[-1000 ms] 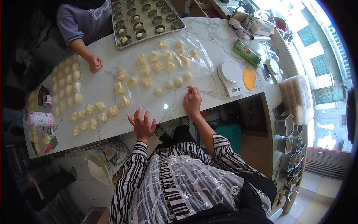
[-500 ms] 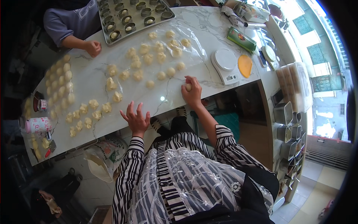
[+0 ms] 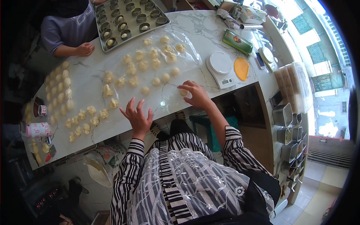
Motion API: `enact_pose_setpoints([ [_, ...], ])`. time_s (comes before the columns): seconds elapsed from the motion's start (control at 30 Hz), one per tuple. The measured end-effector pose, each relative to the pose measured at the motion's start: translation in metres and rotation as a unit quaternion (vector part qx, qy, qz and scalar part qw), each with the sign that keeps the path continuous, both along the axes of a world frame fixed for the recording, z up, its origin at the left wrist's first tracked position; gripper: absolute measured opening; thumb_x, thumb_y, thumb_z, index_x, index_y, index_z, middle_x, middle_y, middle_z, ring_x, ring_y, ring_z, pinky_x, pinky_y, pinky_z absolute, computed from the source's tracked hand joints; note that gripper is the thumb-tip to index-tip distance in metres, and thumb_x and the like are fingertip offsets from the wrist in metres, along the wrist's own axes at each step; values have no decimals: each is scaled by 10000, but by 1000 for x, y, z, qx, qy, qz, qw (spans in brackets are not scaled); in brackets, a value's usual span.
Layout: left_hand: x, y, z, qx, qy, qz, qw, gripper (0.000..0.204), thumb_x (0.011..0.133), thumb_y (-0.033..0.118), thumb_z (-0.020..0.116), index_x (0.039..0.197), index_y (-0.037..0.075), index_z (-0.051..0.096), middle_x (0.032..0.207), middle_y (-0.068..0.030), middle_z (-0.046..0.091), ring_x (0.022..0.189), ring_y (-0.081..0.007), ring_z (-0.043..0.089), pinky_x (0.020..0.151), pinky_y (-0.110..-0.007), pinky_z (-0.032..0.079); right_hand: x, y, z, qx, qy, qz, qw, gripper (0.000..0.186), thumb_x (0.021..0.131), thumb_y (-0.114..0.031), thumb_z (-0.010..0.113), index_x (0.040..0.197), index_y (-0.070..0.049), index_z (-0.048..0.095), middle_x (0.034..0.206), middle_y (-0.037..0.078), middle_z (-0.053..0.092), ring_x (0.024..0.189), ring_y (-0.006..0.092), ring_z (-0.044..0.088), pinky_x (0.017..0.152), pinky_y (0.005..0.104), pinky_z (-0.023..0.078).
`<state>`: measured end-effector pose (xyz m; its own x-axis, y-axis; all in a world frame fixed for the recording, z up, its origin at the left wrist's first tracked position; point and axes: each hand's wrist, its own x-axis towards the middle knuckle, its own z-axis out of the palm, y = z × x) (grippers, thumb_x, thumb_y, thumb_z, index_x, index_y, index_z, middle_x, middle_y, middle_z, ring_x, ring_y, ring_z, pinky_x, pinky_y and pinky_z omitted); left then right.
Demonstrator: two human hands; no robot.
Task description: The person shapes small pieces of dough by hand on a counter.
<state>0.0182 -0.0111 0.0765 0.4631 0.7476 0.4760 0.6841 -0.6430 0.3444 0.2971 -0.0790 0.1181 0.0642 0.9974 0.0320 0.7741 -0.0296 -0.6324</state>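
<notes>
My right hand [image 3: 196, 96] is cupped around a small dough ball [image 3: 183, 92] near the table's front edge, and its fingers cover part of it. My left hand [image 3: 137, 118] hovers over the table edge with its fingers spread and nothing in it. Beyond my hands sit a few smooth dough balls [image 3: 165, 77]. Rough dough pieces [image 3: 143, 65] lie farther back on a clear plastic sheet [image 3: 191, 48]. More rough lumps [image 3: 95, 120] lie to the left of my left hand.
A white digital scale [image 3: 220, 63] and an orange scraper [image 3: 241, 69] stand to the right. Rows of dough balls [image 3: 60, 86] sit at the far left. At the back, a co-worker's hand [image 3: 85, 49] rests beside a tray [image 3: 165, 24] of metal rings, some holding dough.
My right hand has loosened a little around the dough ball, its fingers reaching more to the left. My left hand stays spread. The co-worker's hand and the table shift slightly in view.
</notes>
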Motion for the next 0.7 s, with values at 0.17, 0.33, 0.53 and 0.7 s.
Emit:
enact_pose_setpoints([
  [0.17, 68, 22, 22, -25, 61, -49, 997, 592, 759, 292, 710, 1273, 165, 446, 1330, -106, 395, 1283, -298, 351, 1098, -651, 94, 6, 11, -13, -20, -50, 56, 997, 296, 684, -57, 658, 974, -114, 681, 982, 67, 580, 979, 265, 579, 786, 404, 511],
  [0.33, 97, 37, 15, 24, 161, -41, 986, 337, 777, 185, 695, 1088, 128, 578, 1165, -46, 511, 1152, -233, 470, 1101, -605, 211, 19, 18, -19, 30, 23, 77, 996, 246, 683, -55, 658, 925, -80, 695, 892, 89, 597, 851, 286, 616, 733, 389, 529],
  [0.53, 96, 49, 12, 12, 129, -25, 991, 237, 775, 145, 681, 999, 121, 608, 1042, -12, 561, 1042, -197, 528, 1115, -580, 213, 46, 19, -31, -40, 261, 3, 964, 270, 701, -115, 718, 967, -67, 719, 963, 120, 636, 811, 246, 657, 700, 316, 552],
  [0.7, 105, 51, 29, 42, 143, 5, 989, 166, 780, 125, 664, 936, 112, 607, 959, -17, 569, 967, -199, 544, 1106, -537, 255, 64, 37, -29, -25, 211, 23, 977, 274, 743, -82, 701, 1015, -54, 696, 1011, 97, 621, 856, 207, 646, 746, 308, 560],
])
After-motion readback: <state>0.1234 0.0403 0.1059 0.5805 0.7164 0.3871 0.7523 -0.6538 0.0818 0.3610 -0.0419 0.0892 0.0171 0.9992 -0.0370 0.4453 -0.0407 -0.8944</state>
